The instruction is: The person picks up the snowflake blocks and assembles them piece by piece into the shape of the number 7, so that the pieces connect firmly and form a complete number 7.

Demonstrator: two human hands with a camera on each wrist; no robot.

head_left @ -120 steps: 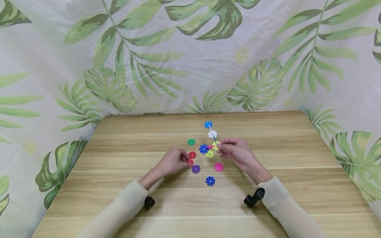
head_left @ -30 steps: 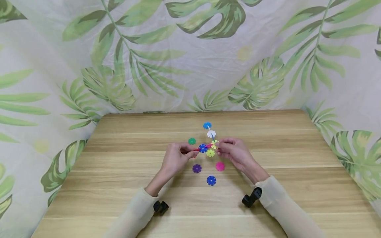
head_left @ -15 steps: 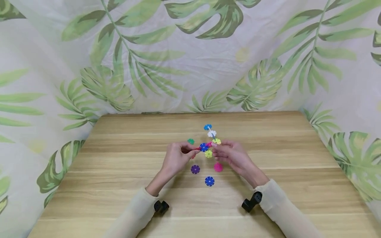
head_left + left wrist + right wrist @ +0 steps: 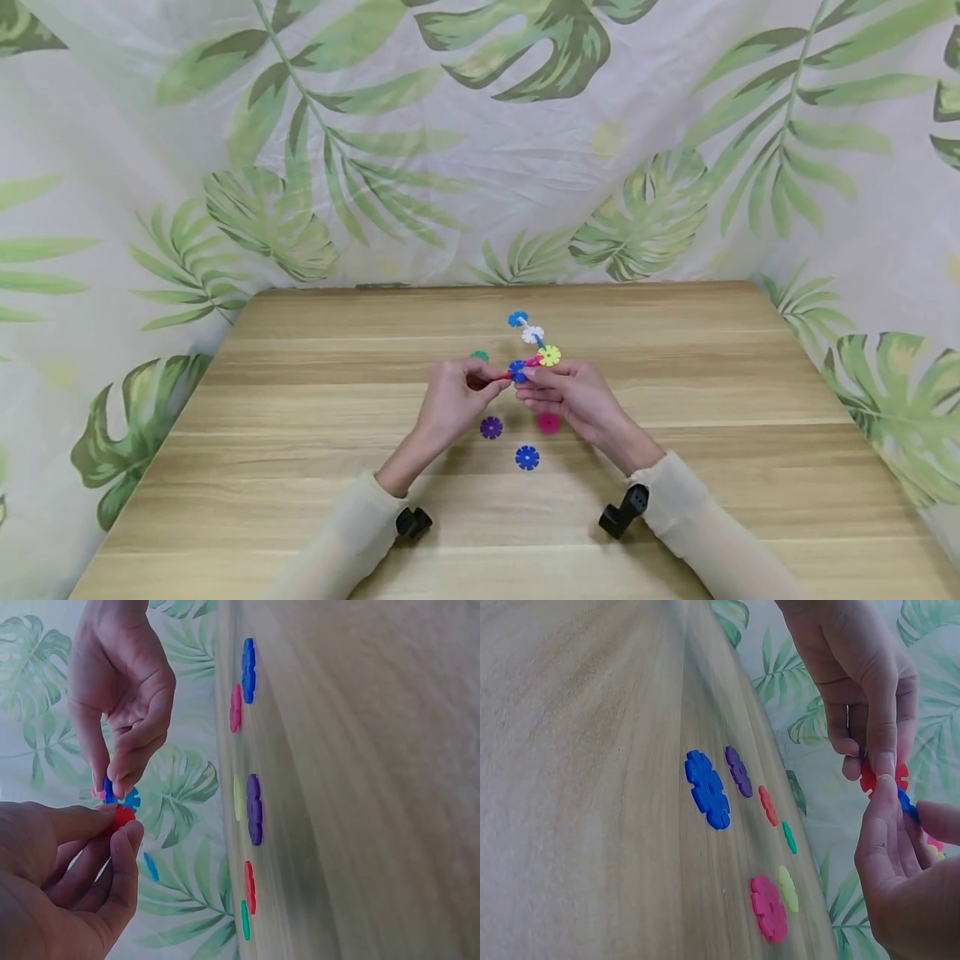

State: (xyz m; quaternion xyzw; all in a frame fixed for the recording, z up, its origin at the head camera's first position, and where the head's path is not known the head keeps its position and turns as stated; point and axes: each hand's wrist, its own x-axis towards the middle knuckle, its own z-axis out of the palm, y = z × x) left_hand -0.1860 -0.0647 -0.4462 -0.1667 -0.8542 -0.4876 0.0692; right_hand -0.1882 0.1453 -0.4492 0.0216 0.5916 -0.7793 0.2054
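Above the table my left hand [image 4: 456,398] pinches a red interlocking disc [image 4: 124,817] between thumb and fingers. My right hand [image 4: 583,407] holds the dark blue disc [image 4: 515,370] at the near end of a chain of notched plastic discs. Up from that blue disc run a pink disc [image 4: 533,361], a yellow disc [image 4: 550,356], a white disc [image 4: 532,334] and a light blue disc [image 4: 517,319], with more discs seen edge-on between them. The red disc's edge meets the blue one at the fingertips, which partly cover both. How deep their notches engage, I cannot tell.
Loose discs lie flat on the wooden table [image 4: 300,467]: purple [image 4: 491,427], blue [image 4: 527,457], pink [image 4: 549,423] and green [image 4: 479,356]. Red [image 4: 250,888] and yellow [image 4: 788,889] ones show in the wrist views. A leaf-patterned cloth [image 4: 525,167] hangs behind the table.
My left hand has picked up a red disc from the table and brought it right to the blue disc. The right hand's hold has shifted from the yellow disc to the blue one.
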